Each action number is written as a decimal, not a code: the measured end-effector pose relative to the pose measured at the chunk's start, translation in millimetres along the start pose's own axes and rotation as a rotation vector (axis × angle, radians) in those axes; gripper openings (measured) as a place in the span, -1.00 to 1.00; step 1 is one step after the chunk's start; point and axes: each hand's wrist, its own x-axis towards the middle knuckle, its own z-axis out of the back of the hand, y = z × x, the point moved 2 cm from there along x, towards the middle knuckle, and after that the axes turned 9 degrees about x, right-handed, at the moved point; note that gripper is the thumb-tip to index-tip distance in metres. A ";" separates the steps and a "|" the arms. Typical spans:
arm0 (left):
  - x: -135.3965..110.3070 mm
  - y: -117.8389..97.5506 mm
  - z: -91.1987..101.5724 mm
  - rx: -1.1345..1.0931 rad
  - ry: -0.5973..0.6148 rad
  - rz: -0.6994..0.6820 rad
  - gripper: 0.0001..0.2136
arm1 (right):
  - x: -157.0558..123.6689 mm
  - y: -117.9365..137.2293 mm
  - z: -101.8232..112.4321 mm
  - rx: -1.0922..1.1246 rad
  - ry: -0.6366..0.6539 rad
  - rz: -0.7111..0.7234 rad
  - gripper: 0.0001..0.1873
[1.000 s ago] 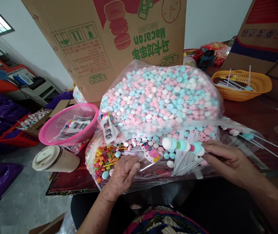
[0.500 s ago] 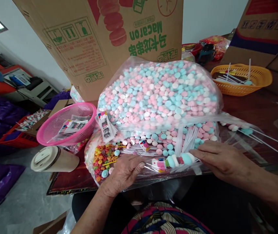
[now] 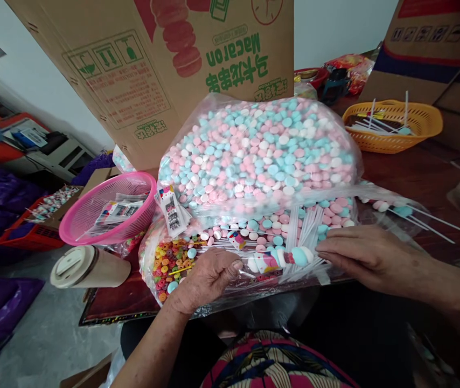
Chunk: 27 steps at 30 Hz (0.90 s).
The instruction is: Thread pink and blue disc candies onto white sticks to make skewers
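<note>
Between my hands lies a candy skewer point(image 3: 300, 256) of pale blue and white puffy sweets with a darker red piece. A clear wrapper point(image 3: 267, 262) with a colourful print covers its left part. My left hand point(image 3: 214, 275) pinches the wrapper's left end between thumb and fingers. My right hand point(image 3: 361, 256) is closed at the skewer's right end, its grip partly hidden. Below and behind are white sticks point(image 3: 309, 231), loose pink, blue and white sweets, and colourful candy rings point(image 3: 169, 258) at left. Another printed wrapper point(image 3: 237, 240) lies among the sticks.
A large clear bag of sweets point(image 3: 254, 151) rises behind my hands, before a cardboard box point(image 3: 125, 102). Wrapper packets point(image 3: 172, 213) rest against it. At left stand a pink basket point(image 3: 149, 207) and a lidded cup point(image 3: 106, 268); a yellow basket point(image 3: 391, 141) is at right.
The skewer has slid leftward into the printed wrapper, and a white sweet now shows near its left end. My right hand has moved slightly left. The view has shifted a little.
</note>
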 end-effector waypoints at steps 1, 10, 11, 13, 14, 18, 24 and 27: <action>1.2 -1.0 0.4 0.002 0.006 -0.011 -0.65 | 1.3 1.4 -1.1 0.010 0.014 0.008 -0.72; 6.3 3.4 -2.4 0.221 0.036 0.055 -0.68 | 1.8 2.5 -5.8 0.101 0.033 0.051 -0.75; 6.9 2.4 -1.9 0.229 0.044 0.054 -0.68 | 2.0 2.6 -7.1 0.099 0.034 0.041 -0.74; 8.3 0.0 -0.3 0.232 0.029 0.069 -0.68 | 2.9 3.1 -9.7 0.104 0.019 0.016 -0.73; 9.2 -1.5 0.2 0.221 0.015 0.073 -0.66 | 3.2 3.2 -11.0 0.107 0.008 0.004 -0.73; 14.1 -9.4 -7.7 0.085 0.092 0.037 -0.48 | 4.0 3.4 -17.9 0.146 0.014 -0.029 -0.73; 23.2 -10.7 -26.3 -0.161 0.284 0.167 -0.62 | 4.7 6.7 -27.9 0.085 0.166 0.011 -0.72; 29.6 -14.0 -27.0 -0.254 0.326 0.070 -0.51 | 8.3 11.6 -26.7 0.042 0.285 0.069 -0.75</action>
